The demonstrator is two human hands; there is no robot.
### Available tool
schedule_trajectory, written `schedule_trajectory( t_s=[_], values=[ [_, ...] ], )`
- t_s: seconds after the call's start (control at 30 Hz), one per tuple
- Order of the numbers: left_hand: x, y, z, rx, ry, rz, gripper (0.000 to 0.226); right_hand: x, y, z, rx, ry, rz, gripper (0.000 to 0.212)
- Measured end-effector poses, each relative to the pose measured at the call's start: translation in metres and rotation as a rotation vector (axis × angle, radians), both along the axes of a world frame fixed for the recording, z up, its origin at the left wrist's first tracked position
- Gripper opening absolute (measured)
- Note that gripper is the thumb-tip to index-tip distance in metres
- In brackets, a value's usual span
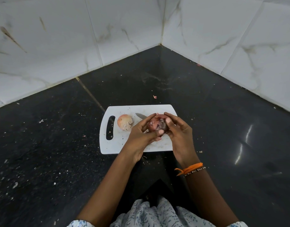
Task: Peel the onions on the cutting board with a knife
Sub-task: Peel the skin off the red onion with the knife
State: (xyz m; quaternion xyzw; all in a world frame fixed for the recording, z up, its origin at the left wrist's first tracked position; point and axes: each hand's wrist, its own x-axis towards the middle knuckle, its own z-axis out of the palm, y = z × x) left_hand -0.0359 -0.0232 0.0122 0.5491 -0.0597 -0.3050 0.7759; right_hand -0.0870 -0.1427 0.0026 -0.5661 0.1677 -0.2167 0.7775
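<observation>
Cutting board (118, 145): white plastic, rectangular, rounded corners, oblong handle slot at its left end; surface flecked with small scraps. It lies flat on a black speckled stone counter (223, 128), glossy, with light streaks reflected at right. White marble-veined wall tiles (124, 30) meet in a corner behind.

Held onion (157, 125): round, reddish papery skin with a dark grey smudged patch on the near face. It is held just above the board's right half. Left hand (141, 135) cups it from the left, thumb curled across the front. Right hand (177, 130) wraps it from the right, fingers over the top, thumb pressed on the skin. Both hands grasp this onion; its underside is hidden.

Second onion (125, 122): pale orange-pink, dry skin cracked and flaking at lower right, resting on the board beside the slot.

Knife (140, 115): only a grey metal blade tip shows on the board, between the two onions; handle hidden behind the hands.

Right wrist: orange thread (189, 167) and a dark beaded band, markings too small to read. No legible writing anywhere.
</observation>
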Motion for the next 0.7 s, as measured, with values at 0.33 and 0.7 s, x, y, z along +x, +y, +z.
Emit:
schedule_trajectory(
  t_s=[0.33, 0.7],
  values=[
    [0.002, 0.003, -0.005, -0.121, 0.043, -0.049, 0.064, 0.017, -0.003, 0.003, 0.022, 0.103, -0.147, 0.011],
    [0.002, 0.004, -0.005, -0.074, -0.158, 0.129, 0.060, 0.025, -0.009, -0.002, 0.083, 0.232, -0.216, 0.015]
  ],
)
